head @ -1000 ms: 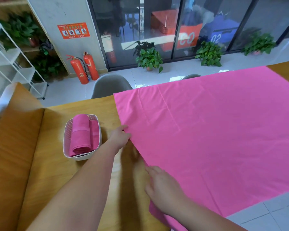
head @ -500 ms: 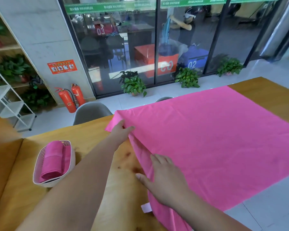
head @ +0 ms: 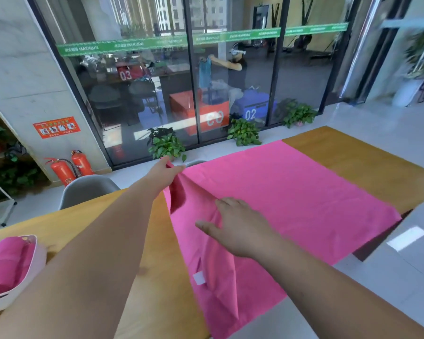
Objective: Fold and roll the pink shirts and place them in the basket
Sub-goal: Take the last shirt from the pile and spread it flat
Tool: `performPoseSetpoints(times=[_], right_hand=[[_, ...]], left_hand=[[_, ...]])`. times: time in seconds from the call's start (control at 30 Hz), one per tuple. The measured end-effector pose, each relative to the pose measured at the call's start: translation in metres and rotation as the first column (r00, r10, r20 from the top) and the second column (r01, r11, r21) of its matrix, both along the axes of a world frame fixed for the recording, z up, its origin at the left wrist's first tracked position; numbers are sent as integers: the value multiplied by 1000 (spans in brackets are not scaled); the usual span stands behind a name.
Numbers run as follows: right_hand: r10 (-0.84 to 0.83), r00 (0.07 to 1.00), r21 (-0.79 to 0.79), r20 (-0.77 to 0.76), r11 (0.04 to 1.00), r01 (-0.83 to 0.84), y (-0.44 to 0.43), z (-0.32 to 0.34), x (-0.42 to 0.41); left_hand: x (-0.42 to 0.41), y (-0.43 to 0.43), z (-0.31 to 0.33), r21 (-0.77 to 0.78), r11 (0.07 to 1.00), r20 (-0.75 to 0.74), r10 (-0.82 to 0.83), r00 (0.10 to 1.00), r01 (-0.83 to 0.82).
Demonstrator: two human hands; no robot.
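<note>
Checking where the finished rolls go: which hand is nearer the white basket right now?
Left. The left hand pinches the pink cloth's far corner, up and right of the basket. The right hand lies flat on the cloth, farther right.

2 hands are in view: the left hand (head: 165, 172) and the right hand (head: 240, 230). 1 pink sheet (head: 291, 196) lies spread on 1 wooden surface (head: 348, 152), with 1 white tag (head: 198, 277) on it. 1 white basket (head: 38, 255) holds 1 rolled pink cloth (head: 3, 265). On the floor stand 2 red fire extinguishers (head: 61, 171) and 3 potted plants (head: 167, 145) along the glass. 1 grey chair (head: 86, 190) is fully seen. 1 red notice (head: 56, 127) hangs on the wall.
</note>
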State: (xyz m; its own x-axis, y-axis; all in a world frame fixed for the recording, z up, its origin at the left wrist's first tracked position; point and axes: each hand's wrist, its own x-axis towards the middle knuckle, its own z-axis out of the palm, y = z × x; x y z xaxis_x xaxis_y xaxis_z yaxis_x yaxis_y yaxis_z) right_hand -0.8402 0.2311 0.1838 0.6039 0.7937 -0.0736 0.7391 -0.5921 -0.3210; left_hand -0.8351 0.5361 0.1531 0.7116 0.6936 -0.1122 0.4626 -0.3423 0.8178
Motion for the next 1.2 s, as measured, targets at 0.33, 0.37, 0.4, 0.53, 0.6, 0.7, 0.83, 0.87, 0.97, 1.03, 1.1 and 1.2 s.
performPoseSetpoints(times=[0.33,0.37,0.4,0.53,0.6,0.7,0.83,0.87,0.97,1.03,1.1,1.2], right_hand=[[-47,999,6,-12,999,47,-72,31,84],[-56,998,6,-14,998,56,-77,32,93],[-66,998,5,-16,998,66,-82,32,102],[-84,996,-5,-20,996,84,-99,30,143],[-92,996,-4,-16,996,92,-108,28,167],[-103,995,2,-13,995,103,-123,23,207],[-120,992,3,-24,993,120,-142,17,262],[-122,992,-4,-26,993,121,-146,17,276],[-129,991,-8,-42,992,129,-159,14,316],[-137,989,-6,-59,991,137,-166,10,343],[-154,985,-12,-80,988,153,-174,2,368],[-171,979,-27,-114,985,169,-189,-10,402]], left_hand=[[102,-63,34,75,996,29,-51,998,48],[114,-68,34,74,996,39,-61,997,58],[125,-76,36,75,995,42,-71,997,68],[172,-97,32,63,993,65,-102,993,98],[198,-107,28,46,993,73,-108,991,105],[242,-122,25,45,989,71,-146,987,144],[309,-144,22,40,983,73,-184,980,181],[326,-147,20,32,982,71,-187,980,185],[379,-159,13,36,980,55,-197,979,195],[415,-171,8,21,977,57,-213,975,212],[446,-184,2,1,971,59,-240,969,240],[483,-198,-14,-36,967,39,-253,967,254]])
